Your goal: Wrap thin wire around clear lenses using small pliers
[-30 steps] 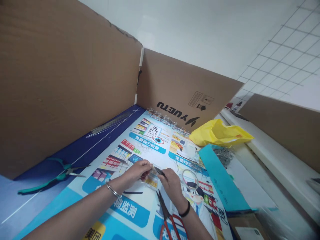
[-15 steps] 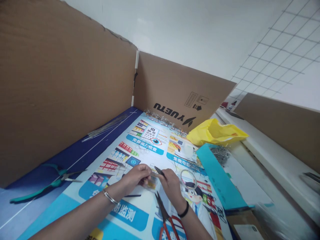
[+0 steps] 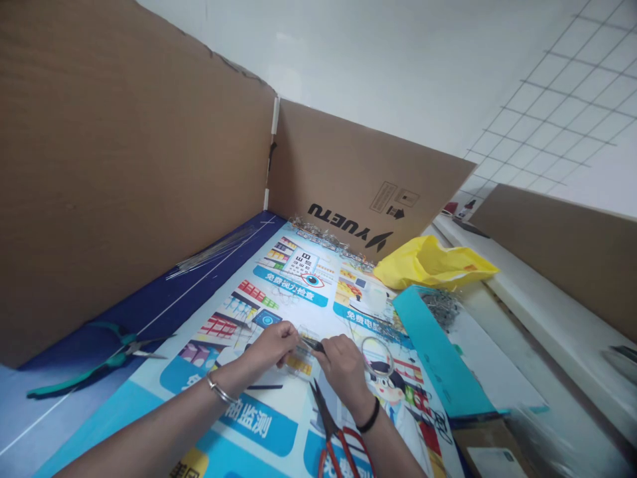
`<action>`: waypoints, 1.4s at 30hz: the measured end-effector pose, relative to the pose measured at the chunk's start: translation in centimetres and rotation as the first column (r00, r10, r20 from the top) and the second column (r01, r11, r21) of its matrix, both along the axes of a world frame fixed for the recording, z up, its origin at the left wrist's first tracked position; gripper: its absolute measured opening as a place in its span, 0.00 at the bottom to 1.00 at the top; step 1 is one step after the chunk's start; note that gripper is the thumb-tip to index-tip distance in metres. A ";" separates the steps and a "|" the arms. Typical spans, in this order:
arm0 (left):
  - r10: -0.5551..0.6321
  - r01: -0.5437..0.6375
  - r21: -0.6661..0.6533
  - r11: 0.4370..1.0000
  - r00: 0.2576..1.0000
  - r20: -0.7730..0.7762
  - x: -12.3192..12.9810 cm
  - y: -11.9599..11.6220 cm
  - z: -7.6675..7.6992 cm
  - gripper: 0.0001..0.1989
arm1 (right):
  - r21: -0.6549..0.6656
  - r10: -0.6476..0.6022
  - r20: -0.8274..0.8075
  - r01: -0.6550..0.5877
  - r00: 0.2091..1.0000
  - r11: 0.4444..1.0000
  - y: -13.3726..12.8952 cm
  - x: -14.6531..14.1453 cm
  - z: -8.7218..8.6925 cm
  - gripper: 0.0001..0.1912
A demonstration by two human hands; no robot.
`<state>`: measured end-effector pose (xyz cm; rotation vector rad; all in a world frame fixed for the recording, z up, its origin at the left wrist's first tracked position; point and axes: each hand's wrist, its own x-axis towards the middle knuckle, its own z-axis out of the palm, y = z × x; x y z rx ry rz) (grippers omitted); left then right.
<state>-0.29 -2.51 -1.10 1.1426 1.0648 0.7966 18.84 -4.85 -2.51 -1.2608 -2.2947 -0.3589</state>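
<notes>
My left hand (image 3: 277,342), with a silver bangle at the wrist, is closed in a pinch on something too small to make out. My right hand (image 3: 344,367), with a black band at the wrist, is closed around a dark pointed tool (image 3: 313,344). The tool's tip points at the left fingertips, and its type is partly hidden by the fingers. Below my hands lie red-handled scissors (image 3: 330,425) on the printed poster sheet (image 3: 318,315). A coil of thin wire (image 3: 377,356) is just right of my right hand.
Green-handled pliers (image 3: 115,358) lie open at the left, with thin wires (image 3: 213,252) beyond. Cardboard walls (image 3: 368,172) stand at the left and back. A yellow bag (image 3: 432,264) and a teal box (image 3: 440,358) with metal bits (image 3: 442,309) are at the right.
My right hand has turned slightly, and the dark tool now lies flatter, its tip closer to my left fingers. The view has shifted slightly.
</notes>
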 end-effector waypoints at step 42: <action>-0.044 0.045 -0.034 0.998 0.999 0.029 -0.3 -0.1 0.6 0.07 | -0.144 0.000 -0.245 -0.036 0.969 0.989 0.5 0.4 -1.6 0.12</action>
